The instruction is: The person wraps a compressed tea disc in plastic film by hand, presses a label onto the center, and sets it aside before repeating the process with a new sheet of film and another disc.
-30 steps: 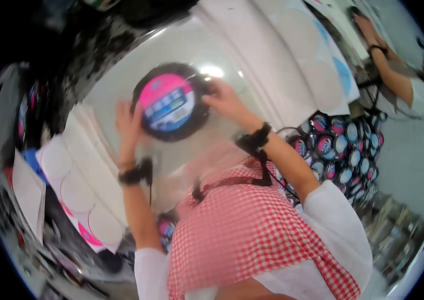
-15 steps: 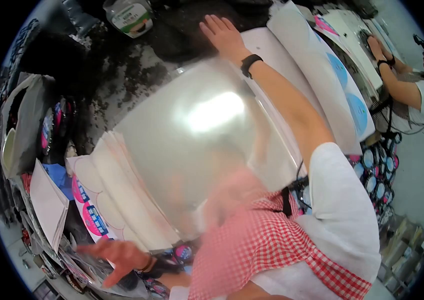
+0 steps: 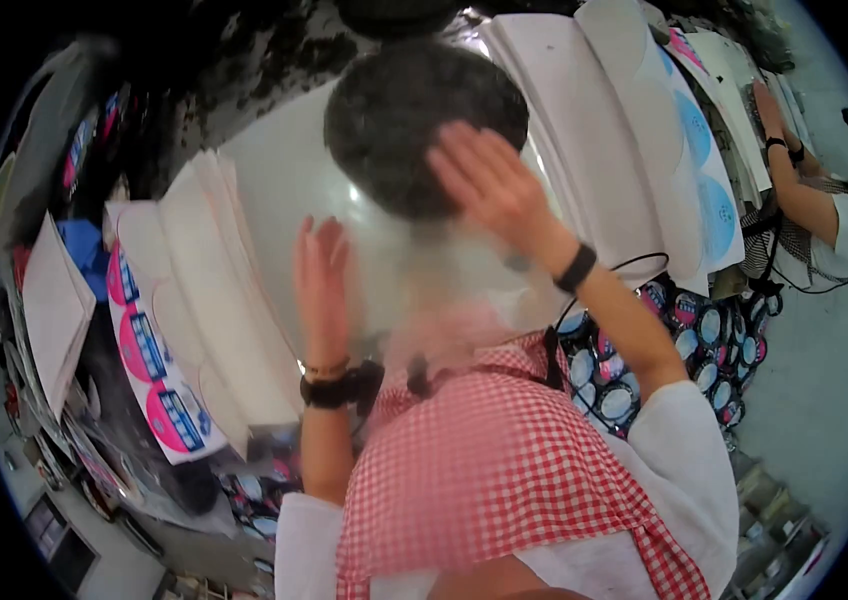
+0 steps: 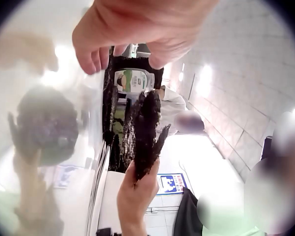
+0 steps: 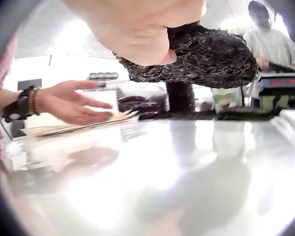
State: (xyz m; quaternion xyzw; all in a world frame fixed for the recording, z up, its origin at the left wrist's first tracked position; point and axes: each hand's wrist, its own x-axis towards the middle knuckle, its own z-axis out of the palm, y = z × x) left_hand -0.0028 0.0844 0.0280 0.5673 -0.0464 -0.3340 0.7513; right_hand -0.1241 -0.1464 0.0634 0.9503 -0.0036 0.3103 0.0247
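A dark, round cake of dried seaweed (image 3: 374,120) is held over a glossy pale work surface (image 3: 269,165). My right hand (image 3: 499,190) grips it, fingers across the top and thumb underneath in the right wrist view, where the seaweed's flaky edge (image 5: 201,56) shows. From the left wrist view, the seaweed (image 4: 146,132) appears edge-on with loose layers sticking out. My left hand (image 3: 324,290) hovers nearer my body, to the left of the seaweed, its fingers extended and nothing in them. In the right wrist view that left hand (image 5: 73,101) has its fingers spread above the surface.
Paper stacks flank the surface: sheets with pink round labels (image 3: 159,360) to the left, sheets with blue ones (image 3: 709,235) to the right. Packed labelled discs (image 3: 714,350) are piled at lower right. Another person (image 3: 824,205) works at far right. A jar (image 4: 132,81) stands behind.
A second ago both hands were at a seaweed disc with a pink and blue label, now gone from the surface. My right hand reached to the back and returned with bare seaweed; my left came back from lower left.
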